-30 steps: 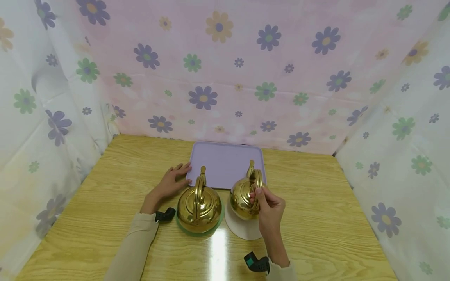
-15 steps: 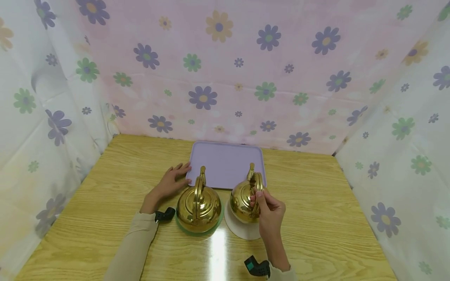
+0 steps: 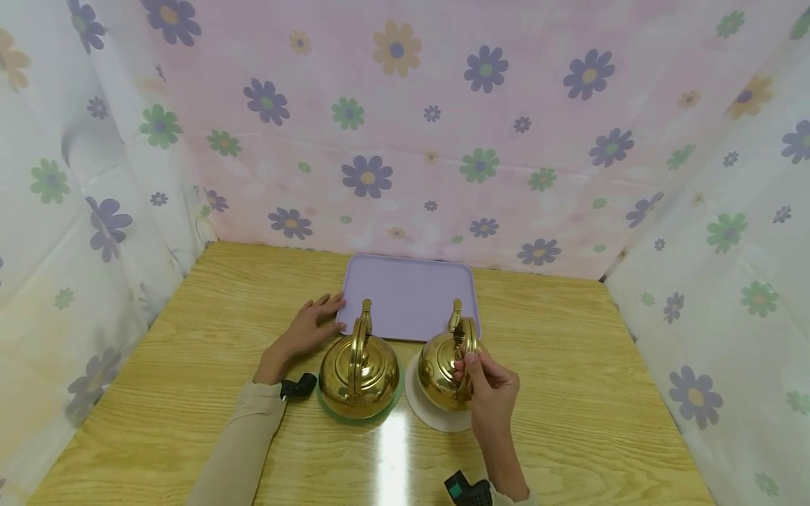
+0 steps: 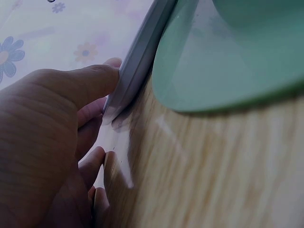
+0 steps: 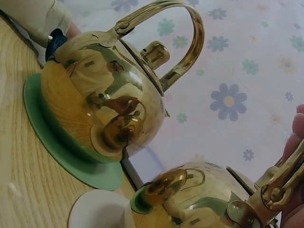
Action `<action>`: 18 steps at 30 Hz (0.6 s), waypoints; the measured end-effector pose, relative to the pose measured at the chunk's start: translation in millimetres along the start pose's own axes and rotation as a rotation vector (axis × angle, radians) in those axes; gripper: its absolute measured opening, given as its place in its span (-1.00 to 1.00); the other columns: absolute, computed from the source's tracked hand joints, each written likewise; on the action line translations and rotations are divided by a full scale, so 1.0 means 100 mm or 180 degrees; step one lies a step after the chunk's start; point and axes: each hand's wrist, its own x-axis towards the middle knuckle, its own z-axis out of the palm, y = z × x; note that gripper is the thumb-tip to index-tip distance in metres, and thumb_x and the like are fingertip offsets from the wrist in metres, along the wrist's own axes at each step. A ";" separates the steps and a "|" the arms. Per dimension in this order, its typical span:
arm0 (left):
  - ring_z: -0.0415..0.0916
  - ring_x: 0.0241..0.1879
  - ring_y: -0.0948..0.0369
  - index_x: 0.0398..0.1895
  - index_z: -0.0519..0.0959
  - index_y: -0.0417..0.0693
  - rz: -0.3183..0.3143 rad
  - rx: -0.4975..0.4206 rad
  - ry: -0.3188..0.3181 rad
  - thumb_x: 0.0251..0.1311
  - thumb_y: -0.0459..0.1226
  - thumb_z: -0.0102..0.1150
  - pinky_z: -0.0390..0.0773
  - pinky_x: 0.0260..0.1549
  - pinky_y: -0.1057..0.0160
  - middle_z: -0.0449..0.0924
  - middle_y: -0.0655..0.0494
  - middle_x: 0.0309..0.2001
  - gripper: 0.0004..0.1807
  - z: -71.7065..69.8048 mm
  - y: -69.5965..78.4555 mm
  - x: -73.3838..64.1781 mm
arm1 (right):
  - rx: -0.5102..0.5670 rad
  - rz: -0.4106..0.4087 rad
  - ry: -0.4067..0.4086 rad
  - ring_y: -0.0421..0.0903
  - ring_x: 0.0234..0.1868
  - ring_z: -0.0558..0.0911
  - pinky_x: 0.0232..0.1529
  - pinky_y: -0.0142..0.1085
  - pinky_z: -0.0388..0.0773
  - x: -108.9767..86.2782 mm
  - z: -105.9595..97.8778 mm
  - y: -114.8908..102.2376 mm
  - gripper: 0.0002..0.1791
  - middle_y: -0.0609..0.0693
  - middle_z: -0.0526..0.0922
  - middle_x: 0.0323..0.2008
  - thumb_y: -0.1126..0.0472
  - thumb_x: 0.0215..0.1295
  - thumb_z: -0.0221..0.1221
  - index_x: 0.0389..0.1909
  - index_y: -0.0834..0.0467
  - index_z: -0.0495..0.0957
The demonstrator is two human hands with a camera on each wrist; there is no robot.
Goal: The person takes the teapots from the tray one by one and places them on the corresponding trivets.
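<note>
My right hand (image 3: 495,393) grips the arched handle of a gold kettle (image 3: 439,369), whose spout points away from me. That kettle is over a round white mat (image 3: 436,419); whether its base touches the mat I cannot tell. To its left a second gold kettle (image 3: 373,386) stands on a round green mat (image 3: 401,393), its handle upright. My left hand (image 3: 304,330) lies at the left edge of a lilac tray (image 3: 405,288), fingers extended. In the left wrist view the thumb touches the rim of the tray (image 4: 135,59).
All of this is on a wood-grain table (image 3: 557,393). Floral cloth (image 3: 405,140) encloses the back and both sides. The tray lies flat just behind the kettles, near the back cloth. The two kettles are a small gap apart.
My right hand and its kettle have come toward me and slightly to the right, covering more of the white mat. My left hand and the other kettle have stayed put.
</note>
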 end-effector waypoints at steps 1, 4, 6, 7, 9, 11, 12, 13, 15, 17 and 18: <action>-0.02 0.55 -0.29 0.41 0.39 -0.33 -0.0007 -0.0011 -0.0001 0.35 -0.25 0.28 -0.22 0.50 -0.34 0.21 -0.17 0.53 -0.37 0.00 0.00 0.00 | 0.0019 -0.0009 -0.0011 -0.25 -0.49 0.74 -0.42 -0.45 0.70 -0.01 0.00 0.00 -0.77 -0.03 0.78 -0.51 0.53 0.43 0.10 -0.18 0.38 0.75; -0.01 0.54 -0.30 0.40 0.39 -0.34 0.0020 -0.0009 0.0021 0.35 -0.26 0.28 -0.22 0.49 -0.36 0.22 -0.19 0.52 -0.38 0.00 0.00 0.00 | 0.0073 -0.0056 -0.0054 -0.24 -0.50 0.75 -0.42 -0.45 0.70 -0.03 0.00 0.00 -0.76 -0.02 0.79 -0.50 0.54 0.42 0.10 -0.21 0.38 0.76; -0.01 0.54 -0.30 0.40 0.39 -0.35 0.0028 -0.0013 0.0024 0.35 -0.26 0.28 -0.21 0.49 -0.36 0.22 -0.19 0.52 -0.38 0.00 0.00 0.00 | 0.0100 -0.0091 -0.0079 -0.24 -0.49 0.75 -0.43 -0.45 0.70 -0.04 0.00 0.00 -0.77 -0.01 0.79 -0.50 0.55 0.42 0.09 -0.21 0.41 0.75; -0.01 0.54 -0.30 0.40 0.40 -0.35 0.0026 -0.0018 0.0023 0.35 -0.26 0.28 -0.21 0.49 -0.36 0.22 -0.19 0.52 -0.38 0.00 0.01 0.00 | 0.0113 -0.0109 -0.0089 -0.23 -0.49 0.75 -0.43 -0.45 0.70 -0.04 0.00 0.01 -0.77 -0.01 0.79 -0.50 0.55 0.42 0.09 -0.21 0.43 0.74; -0.01 0.54 -0.29 0.40 0.39 -0.34 0.0019 -0.0011 0.0012 0.36 -0.25 0.28 -0.22 0.49 -0.35 0.21 -0.19 0.52 -0.38 0.00 0.00 0.00 | 0.0135 -0.0148 -0.0110 -0.23 -0.49 0.75 -0.43 -0.45 0.70 -0.05 0.00 0.01 -0.77 -0.01 0.79 -0.50 0.56 0.41 0.08 -0.21 0.45 0.74; -0.01 0.54 -0.28 0.41 0.39 -0.33 0.0007 -0.0017 0.0001 0.35 -0.25 0.28 -0.22 0.50 -0.34 0.21 -0.18 0.53 -0.38 0.00 0.01 0.00 | 0.0151 -0.0181 -0.0130 -0.24 -0.49 0.75 -0.43 -0.45 0.70 -0.05 -0.01 0.02 -0.77 -0.01 0.79 -0.49 0.57 0.41 0.07 -0.20 0.47 0.73; -0.02 0.55 -0.27 0.41 0.39 -0.33 -0.0004 -0.0022 -0.0007 0.35 -0.25 0.28 -0.23 0.50 -0.33 0.21 -0.17 0.53 -0.38 0.00 0.01 0.00 | 0.0151 -0.0195 -0.0140 -0.24 -0.50 0.75 -0.43 -0.45 0.69 -0.06 -0.01 0.02 -0.76 -0.01 0.79 -0.49 0.57 0.41 0.07 -0.20 0.46 0.73; -0.02 0.55 -0.27 0.41 0.39 -0.32 -0.0014 -0.0030 -0.0015 0.35 -0.26 0.28 -0.24 0.51 -0.32 0.21 -0.16 0.53 -0.37 -0.01 0.01 0.00 | 0.0148 -0.0208 -0.0153 -0.24 -0.50 0.75 -0.43 -0.46 0.69 -0.06 -0.01 0.02 -0.76 -0.02 0.79 -0.49 0.58 0.42 0.06 -0.20 0.46 0.73; -0.02 0.55 -0.26 0.42 0.39 -0.32 -0.0021 -0.0034 -0.0022 0.35 -0.25 0.28 -0.24 0.51 -0.32 0.20 -0.16 0.53 -0.37 -0.01 0.01 0.00 | 0.0147 -0.0217 -0.0168 -0.24 -0.49 0.75 -0.42 -0.45 0.69 -0.06 -0.01 0.01 -0.75 -0.02 0.79 -0.49 0.58 0.42 0.06 -0.20 0.47 0.73; -0.03 0.56 -0.26 0.42 0.38 -0.31 -0.0033 -0.0038 -0.0033 0.35 -0.26 0.28 -0.25 0.51 -0.31 0.20 -0.15 0.53 -0.37 -0.01 0.01 0.00 | 0.0159 -0.0222 -0.0180 -0.24 -0.49 0.75 -0.42 -0.45 0.70 -0.07 -0.01 0.01 -0.75 -0.01 0.79 -0.48 0.58 0.42 0.06 -0.20 0.46 0.73; -0.03 0.56 -0.26 0.42 0.38 -0.31 -0.0034 -0.0037 -0.0035 0.35 -0.26 0.28 -0.25 0.51 -0.31 0.20 -0.15 0.53 -0.37 -0.01 0.02 0.00 | 0.0168 -0.0213 -0.0180 -0.23 -0.50 0.75 -0.42 -0.45 0.70 -0.07 0.00 0.00 -0.75 -0.01 0.79 -0.48 0.58 0.41 0.06 -0.19 0.46 0.73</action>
